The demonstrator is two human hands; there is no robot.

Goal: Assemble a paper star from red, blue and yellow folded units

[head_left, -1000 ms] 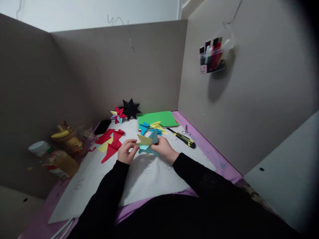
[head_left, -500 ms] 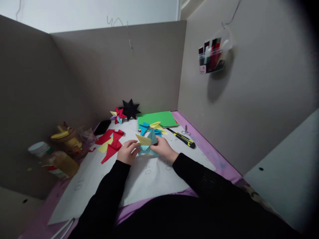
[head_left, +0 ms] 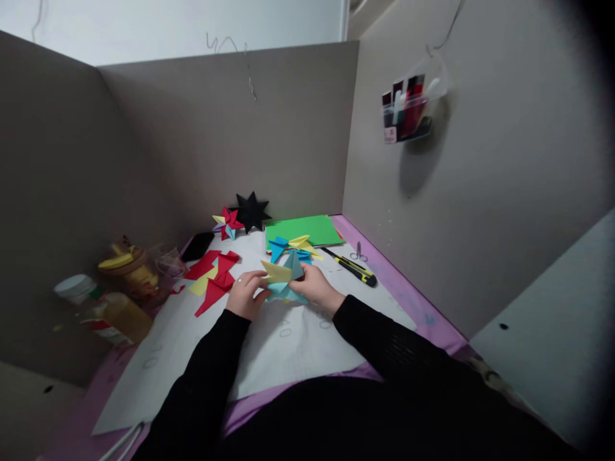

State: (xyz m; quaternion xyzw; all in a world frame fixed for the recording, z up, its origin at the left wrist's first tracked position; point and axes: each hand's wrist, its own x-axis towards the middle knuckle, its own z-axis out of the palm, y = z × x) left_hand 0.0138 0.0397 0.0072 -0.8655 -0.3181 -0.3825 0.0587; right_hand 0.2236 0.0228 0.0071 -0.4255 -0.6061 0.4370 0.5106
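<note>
Between my two hands is a folded paper piece (head_left: 284, 282), pale yellow on its left point and light blue on its right point and lower part. My left hand (head_left: 246, 295) pinches its left edge between thumb and fingers. On the other side my right hand (head_left: 316, 286) grips the light blue part, with thumb in front and fingers mostly hidden behind. Just beyond lie blue folded pieces (head_left: 277, 248) and a yellow folded piece (head_left: 305, 244). Red folded pieces (head_left: 215, 289) lie to the left of my left hand, beside a flat yellow paper (head_left: 204, 282).
A green paper stack (head_left: 305, 230), a yellow-black utility knife (head_left: 353, 269) and small scissors (head_left: 358, 253) lie at the right back. A multicoloured paper star (head_left: 227, 223), a black star (head_left: 252, 212) and a phone (head_left: 198, 246) are behind. A bottle (head_left: 113, 314) and cup (head_left: 132, 272) stand left.
Hardly anything differs. Both hands keep their hold on the folded paper, which has shifted very slightly in their grasp.
</note>
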